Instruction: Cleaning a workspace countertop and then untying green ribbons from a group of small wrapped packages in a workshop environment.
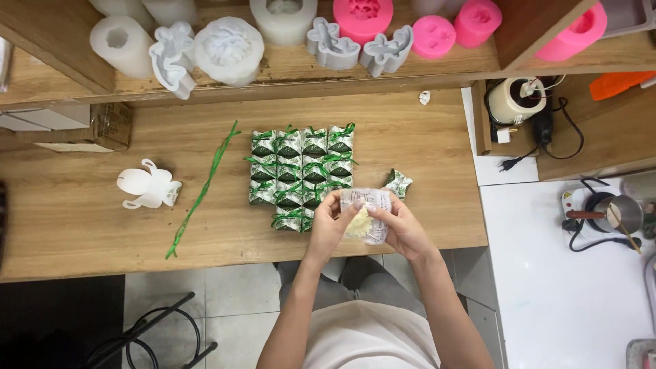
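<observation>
both hands, left hand [330, 225] and right hand [403, 231], grip a clear packet [367, 213] near the wrapped packets [301, 174].

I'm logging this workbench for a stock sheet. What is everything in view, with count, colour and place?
wrapped packets: about sixteen, green and white, tied with green ribbon, in rows mid-table
loose packet: one, green and white, right of the rows
clear bag: one, holding a pale yellow flower-shaped piece, between both hands
green ribbon: one bundle, left of the rows
white mould: one, table left
silicone moulds: several white and grey, several pink, on the shelf
metal pot: one, white counter right
left hand: on the bag
right hand: on the bag
</observation>
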